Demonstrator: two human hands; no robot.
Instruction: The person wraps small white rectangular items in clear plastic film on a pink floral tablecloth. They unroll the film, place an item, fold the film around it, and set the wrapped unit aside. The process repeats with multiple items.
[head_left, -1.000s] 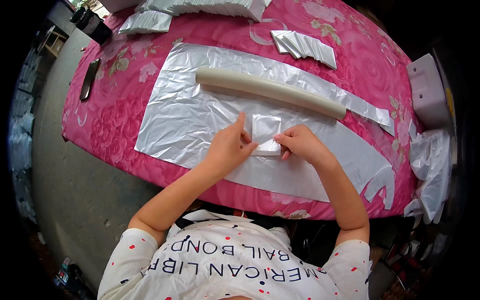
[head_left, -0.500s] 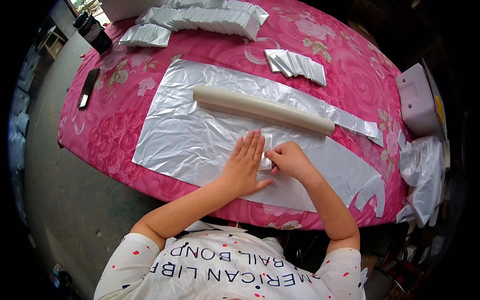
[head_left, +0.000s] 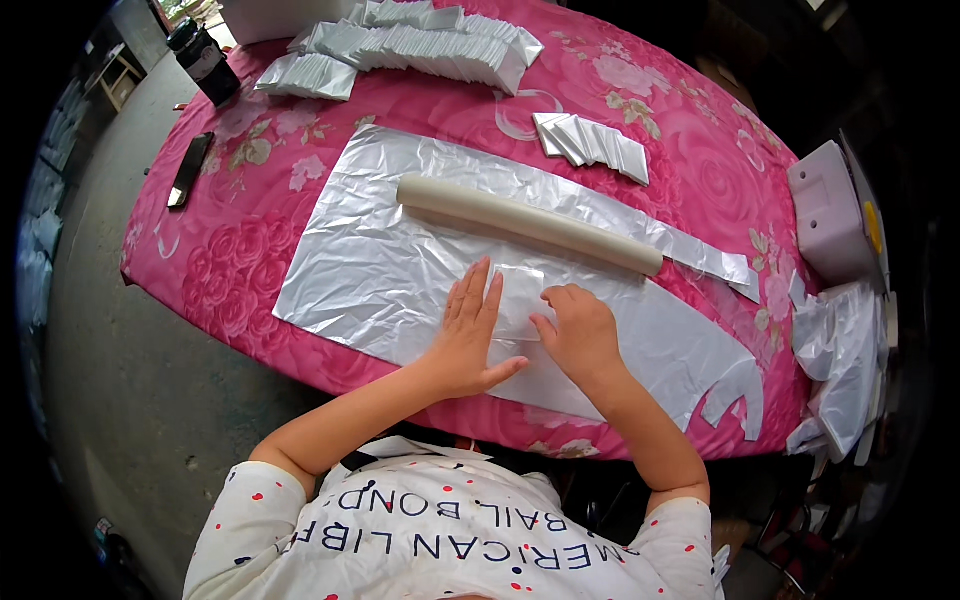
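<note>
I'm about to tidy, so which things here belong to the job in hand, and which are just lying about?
Apparently in the job:
folded plastic square, by left hand and right hand
silvery plastic sheet beneath
beige tube on the sheet
fanned folded packets

Apparently just lying about:
black phone
dark bottle
lilac box

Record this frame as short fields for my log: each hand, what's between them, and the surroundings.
Left hand: flat, at the white square's left edge
Right hand: thumb and fingers parted, near its right edge; contact unclear
Between hands: flat white square
Beneath: silvery sheet
Farther off: beige cylinder on the sheet; fanned white packets beyond it
Table cover: pink floral cloth
</note>
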